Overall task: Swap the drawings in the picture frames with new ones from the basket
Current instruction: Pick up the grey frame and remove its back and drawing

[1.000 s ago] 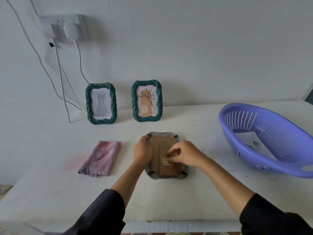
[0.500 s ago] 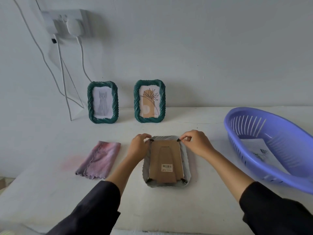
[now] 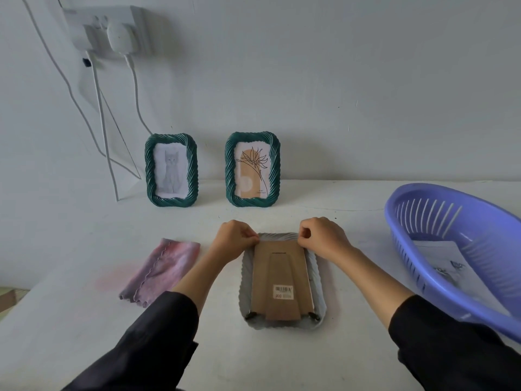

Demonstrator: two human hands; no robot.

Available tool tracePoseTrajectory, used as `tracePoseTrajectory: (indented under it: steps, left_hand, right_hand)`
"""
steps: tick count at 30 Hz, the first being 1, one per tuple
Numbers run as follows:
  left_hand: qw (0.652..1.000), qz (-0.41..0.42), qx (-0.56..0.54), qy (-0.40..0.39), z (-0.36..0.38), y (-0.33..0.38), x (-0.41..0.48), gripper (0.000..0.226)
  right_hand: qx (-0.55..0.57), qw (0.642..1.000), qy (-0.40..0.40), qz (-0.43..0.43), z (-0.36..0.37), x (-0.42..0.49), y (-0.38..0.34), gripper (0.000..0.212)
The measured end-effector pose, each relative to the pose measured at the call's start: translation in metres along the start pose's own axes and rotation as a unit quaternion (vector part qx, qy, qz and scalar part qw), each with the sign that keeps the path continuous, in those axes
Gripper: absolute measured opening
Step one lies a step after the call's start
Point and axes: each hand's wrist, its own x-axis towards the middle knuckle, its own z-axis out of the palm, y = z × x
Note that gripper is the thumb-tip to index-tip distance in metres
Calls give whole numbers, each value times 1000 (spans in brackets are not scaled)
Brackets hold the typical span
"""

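A picture frame [image 3: 282,283] lies face down on the white table, its brown cardboard back with a barcode sticker facing up. My left hand [image 3: 232,239] pinches at the frame's far left corner, and my right hand [image 3: 324,239] pinches at its far right corner, where the small tabs sit. Two black tabs show at the near corners. Against the wall stand two green frames: one with a cat drawing [image 3: 171,170], one with a flower drawing [image 3: 253,169]. The purple basket [image 3: 417,201] at the right holds a paper drawing [image 3: 439,258].
A pink cloth [image 3: 162,270] lies left of the face-down frame. White cables [image 3: 104,142] hang from a wall socket [image 3: 110,29] down to the table's back left. The table's left edge drops off near the cloth.
My right hand has left the middle of the cardboard back and gone to the far right corner. My left hand has shifted up to the far left corner. The view has tilted slightly.
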Motion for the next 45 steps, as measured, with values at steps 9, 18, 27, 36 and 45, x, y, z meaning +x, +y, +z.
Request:
tracePoseTrajectory:
  steps: [9, 18, 27, 36, 45]
  left_hand:
    - [999, -27, 16, 33, 11, 5, 1, 11]
    - [988, -42, -129, 79, 19, -4, -15, 31]
    - [995, 9, -97, 37, 21, -14, -68, 22]
    - [995, 49, -81, -14, 12, -25, -119, 31]
    - [993, 91, -52, -52, 7, -27, -133, 39]
  right_hand:
    - [-15, 999, 27, 42, 9, 6, -12, 14]
    - [104, 991, 48, 70, 19, -15, -1, 13]
    - [221, 966, 105, 78, 34, -89, -1, 10]
    - [242, 968, 53, 44, 36, -144, -6, 19]
    - [217, 975, 39, 22, 36, -162, -6, 33]
